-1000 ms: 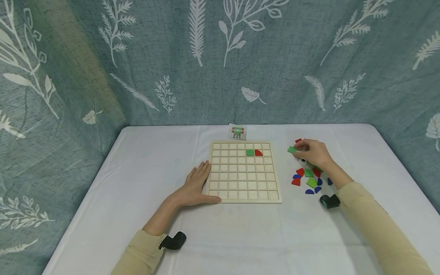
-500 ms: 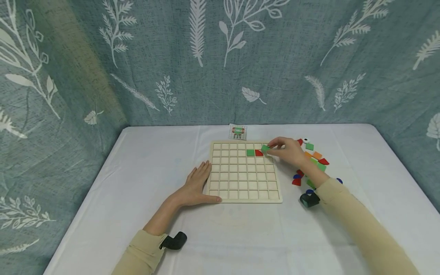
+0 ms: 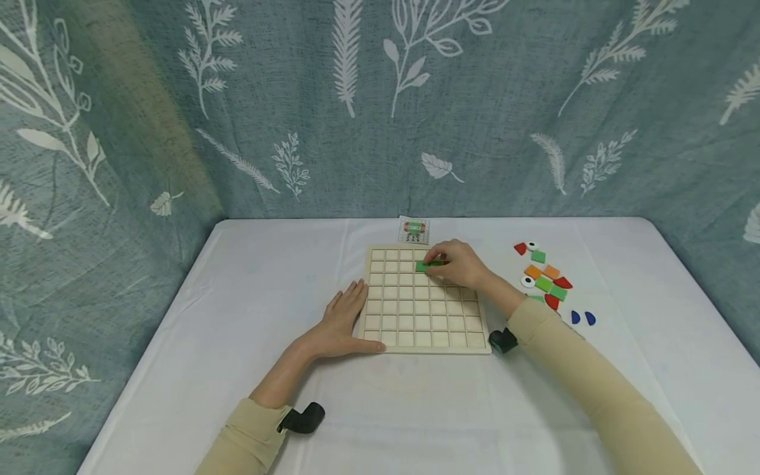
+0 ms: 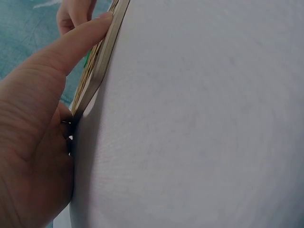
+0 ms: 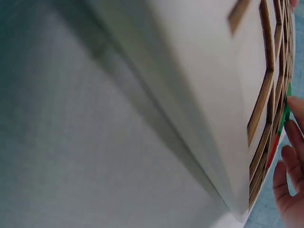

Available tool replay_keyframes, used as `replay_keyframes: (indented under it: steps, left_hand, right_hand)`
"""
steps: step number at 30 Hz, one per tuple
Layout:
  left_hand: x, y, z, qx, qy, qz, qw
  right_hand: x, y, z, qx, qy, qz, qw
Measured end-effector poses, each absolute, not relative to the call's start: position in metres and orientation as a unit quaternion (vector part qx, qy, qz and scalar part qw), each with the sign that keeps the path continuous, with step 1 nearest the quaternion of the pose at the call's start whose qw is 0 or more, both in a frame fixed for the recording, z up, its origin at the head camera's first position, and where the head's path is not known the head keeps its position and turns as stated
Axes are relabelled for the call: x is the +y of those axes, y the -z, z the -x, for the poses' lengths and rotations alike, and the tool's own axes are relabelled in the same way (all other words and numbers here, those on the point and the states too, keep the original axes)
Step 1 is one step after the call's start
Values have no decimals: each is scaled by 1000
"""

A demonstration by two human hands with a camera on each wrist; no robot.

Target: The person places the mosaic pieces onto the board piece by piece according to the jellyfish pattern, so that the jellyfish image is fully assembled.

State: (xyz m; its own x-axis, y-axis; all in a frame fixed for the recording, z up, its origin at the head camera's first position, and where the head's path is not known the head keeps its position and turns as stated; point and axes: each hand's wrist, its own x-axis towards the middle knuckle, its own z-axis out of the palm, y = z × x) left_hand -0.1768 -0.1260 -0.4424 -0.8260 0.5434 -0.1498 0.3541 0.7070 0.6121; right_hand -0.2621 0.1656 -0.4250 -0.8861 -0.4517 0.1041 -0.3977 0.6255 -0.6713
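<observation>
A pale wooden grid board (image 3: 423, 324) lies on the white table. My left hand (image 3: 338, 323) rests along its left edge, fingers straight and spread, the thumb on the near left corner. Over the upper part of the board, my right hand (image 3: 462, 264) pinches a green square tile (image 3: 421, 266) between thumb and fingertips, low in the second row of cells. Those fingers partly cover the tiles there. In the right wrist view a red tile (image 5: 273, 151) sits in the grid beside the green.
Right of the board lie loose tiles: orange squares (image 3: 533, 271), green squares (image 3: 538, 256), red pieces (image 3: 551, 301), blue half-rounds (image 3: 590, 318) and white eye discs (image 3: 528, 282). A small pattern card (image 3: 413, 229) lies behind the board. A leaf-print curtain (image 3: 368, 158) hangs behind the table.
My right hand has carried a green square tile leftward from the loose pieces to the board's second row, past the red tile. My left hand stays at the board's edge.
</observation>
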Motion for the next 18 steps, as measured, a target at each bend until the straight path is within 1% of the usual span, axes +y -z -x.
replay_keyframes:
  steps: [7,13,15,18]
  left_hand:
    - [-125,442,176,909,-295,-250,153]
    - [-125,442,176,907,-302,-249,155]
    - [-126,442,176,907,-301,-245,160]
    - [-126,442,177,908,-302,-239,163]
  right_hand:
    - [165,427,261,901,353,252,29]
    - [168,425,258,884,362,297,15]
    - [173,424,256,885,370,284,13]
    - [185,421,252,892,385,236,19]
